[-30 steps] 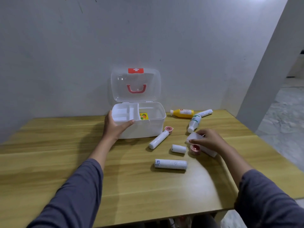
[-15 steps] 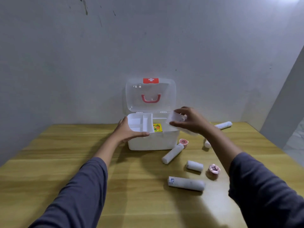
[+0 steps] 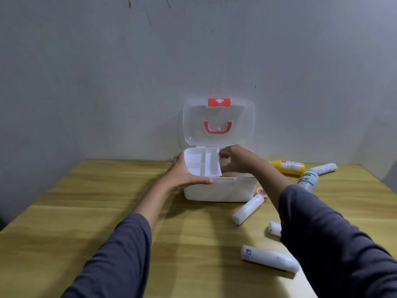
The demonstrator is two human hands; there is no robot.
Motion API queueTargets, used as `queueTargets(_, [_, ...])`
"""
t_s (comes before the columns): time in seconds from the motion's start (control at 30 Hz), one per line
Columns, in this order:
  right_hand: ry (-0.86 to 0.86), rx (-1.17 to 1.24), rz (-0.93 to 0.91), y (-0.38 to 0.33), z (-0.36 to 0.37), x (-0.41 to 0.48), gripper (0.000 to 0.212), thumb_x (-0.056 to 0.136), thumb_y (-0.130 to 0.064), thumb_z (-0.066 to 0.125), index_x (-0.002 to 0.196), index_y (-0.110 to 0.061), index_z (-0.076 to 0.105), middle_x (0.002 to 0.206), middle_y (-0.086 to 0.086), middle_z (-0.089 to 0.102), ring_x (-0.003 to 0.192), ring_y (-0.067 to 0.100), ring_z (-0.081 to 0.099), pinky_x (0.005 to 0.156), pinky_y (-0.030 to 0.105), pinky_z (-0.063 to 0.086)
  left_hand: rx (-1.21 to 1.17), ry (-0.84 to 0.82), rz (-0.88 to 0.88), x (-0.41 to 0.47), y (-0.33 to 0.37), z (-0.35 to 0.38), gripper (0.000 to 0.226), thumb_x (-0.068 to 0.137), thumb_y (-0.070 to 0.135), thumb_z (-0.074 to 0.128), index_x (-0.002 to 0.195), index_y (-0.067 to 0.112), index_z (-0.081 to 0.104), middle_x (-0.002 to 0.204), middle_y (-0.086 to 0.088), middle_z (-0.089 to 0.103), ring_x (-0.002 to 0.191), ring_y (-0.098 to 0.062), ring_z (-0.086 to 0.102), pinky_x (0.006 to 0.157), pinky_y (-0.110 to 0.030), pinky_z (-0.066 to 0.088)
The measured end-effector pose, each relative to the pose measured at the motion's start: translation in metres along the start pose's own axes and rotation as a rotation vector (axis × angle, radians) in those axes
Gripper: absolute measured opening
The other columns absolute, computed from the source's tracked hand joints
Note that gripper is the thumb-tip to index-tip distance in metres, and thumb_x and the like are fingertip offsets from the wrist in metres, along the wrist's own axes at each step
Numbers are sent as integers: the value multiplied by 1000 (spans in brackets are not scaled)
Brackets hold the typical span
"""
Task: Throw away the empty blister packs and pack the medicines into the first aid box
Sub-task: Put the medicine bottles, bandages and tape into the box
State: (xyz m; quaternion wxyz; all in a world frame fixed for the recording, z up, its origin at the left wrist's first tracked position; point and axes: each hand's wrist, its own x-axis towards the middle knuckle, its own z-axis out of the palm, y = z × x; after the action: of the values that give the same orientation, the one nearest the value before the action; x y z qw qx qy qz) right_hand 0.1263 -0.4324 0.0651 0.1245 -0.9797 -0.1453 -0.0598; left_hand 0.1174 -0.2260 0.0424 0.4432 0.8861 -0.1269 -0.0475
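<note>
Now both the left hand [image 3: 182, 173] and right hand [image 3: 235, 160] grip the smooth white plastic tray [image 3: 202, 161].

**One box, two bottles, four rolls on the table**

One first aid box [image 3: 219, 190] stands open on one wooden table [image 3: 86, 211], holding one white divided tray [image 3: 202, 162]. Four white rolls lie to its right: [image 3: 248, 209], [image 3: 275, 228], [image 3: 269, 258] and [image 3: 324, 168]. There are two bottles, one yellow [image 3: 287, 167] and one white [image 3: 308, 181], and one small pink-capped round item [image 3: 261, 191]. Two hands are at the box.
</note>
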Motion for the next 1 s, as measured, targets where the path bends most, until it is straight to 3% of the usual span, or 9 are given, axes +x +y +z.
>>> queueTargets(0.1, [-38, -10, 5, 4, -1, -1, 53, 71, -44, 71, 115, -16, 59, 113, 4, 64, 99, 23, 58, 79, 34, 48, 6, 11, 10, 2, -2, 1, 126, 36, 56, 87, 148, 24, 40, 151, -2, 46, 144, -21, 40, 117, -44, 39])
queueTargets(0.2, [-146, -42, 51, 13, -15, -3, 64, 71, -39, 75, 125, -13, 53, 124, 8, 55, 111, 24, 53, 92, 36, 45, 21, 38, 25, 5, -6, 3, 112, 52, 43, 94, 149, 24, 40, 151, -1, 44, 145, -21, 37, 118, -44, 37])
queueTargets(0.37, [-232, -177, 90, 15, -19, -9, 56, 73, -26, 75, 123, -14, 53, 124, 9, 57, 109, 24, 53, 88, 35, 45, 27, 56, 43, 6, -9, 5, 106, 57, 38, 94, 148, 24, 41, 150, 0, 46, 144, -21, 37, 118, -45, 37])
queueTargets(0.53, [-122, -105, 4, 6, -10, -4, 43, 75, -20, 73, 115, -13, 61, 115, 11, 60, 104, 24, 51, 78, 29, 40, 6, 55, 36, 4, -9, 5, 109, 57, 40, 93, 149, 25, 38, 151, 1, 43, 145, -20, 35, 118, -46, 37])
queueTargets(0.7, [-8, 17, 25, -1, -1, -3, 35, 72, -26, 74, 106, -23, 68, 112, -1, 68, 98, 19, 59, 81, 36, 51, 26, 44, 22, 1, -6, 3, 124, 38, 59, 84, 149, 26, 39, 149, 1, 44, 143, -19, 37, 117, -46, 39])
queueTargets(0.77, [4, 41, 40, 1, 0, -3, 36, 71, -28, 74, 106, -24, 68, 114, -1, 68, 98, 17, 57, 81, 32, 49, 24, 49, 22, 0, -6, 3, 127, 35, 63, 81, 148, 26, 39, 149, 1, 45, 142, -19, 38, 117, -45, 39])
queueTargets(0.9, [-35, 6, 71, 8, -2, -6, 56, 71, -23, 76, 123, -13, 57, 127, 7, 59, 116, 25, 51, 96, 36, 45, 8, 38, 23, 0, -6, 3, 124, 36, 61, 82, 147, 26, 41, 147, 1, 48, 142, -20, 41, 116, -45, 40])
queueTargets(1.0, [-27, -25, 109, 13, -2, -8, 61, 70, -22, 78, 124, -9, 54, 128, 12, 57, 116, 27, 50, 90, 33, 43, -8, 20, 25, 1, -7, 3, 122, 38, 60, 85, 147, 26, 41, 147, 2, 50, 141, -20, 43, 116, -46, 41])
